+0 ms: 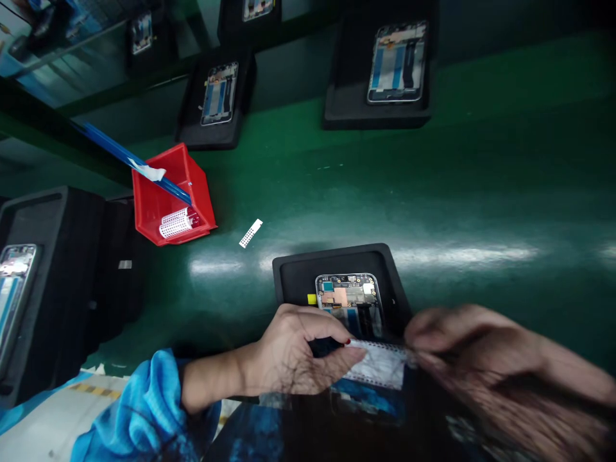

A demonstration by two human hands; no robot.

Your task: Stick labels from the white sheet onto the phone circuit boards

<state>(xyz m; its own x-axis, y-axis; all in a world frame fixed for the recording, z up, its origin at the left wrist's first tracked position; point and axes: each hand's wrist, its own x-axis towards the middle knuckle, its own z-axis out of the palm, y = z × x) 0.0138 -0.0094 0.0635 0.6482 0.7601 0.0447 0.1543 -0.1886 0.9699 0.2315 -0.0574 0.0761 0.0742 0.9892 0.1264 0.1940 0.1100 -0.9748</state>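
My left hand point(308, 353) pinches the left end of a white sticker sheet point(380, 366) with rows of small dark dots along its edges. At the sheet's right edge, my right hand point(462, 346) has thumb and fingertips pressed together. It is smeared by motion, and anything between its fingertips is too small to tell. Just beyond the sheet lies an opened phone point(349, 292) with its circuit board showing, a yellow tab point(312, 299) at its left side. The phone rests in a black tray point(332, 260); my left hand and the sheet hide its lower part.
A red bin point(206, 199) holds dotted white rolls point(176, 222) and a blue rod point(115, 151). A dotted white strip point(251, 233) lies on the green table point(481, 192). More black trays with opened phones point(398, 62) stand at the back and far left.
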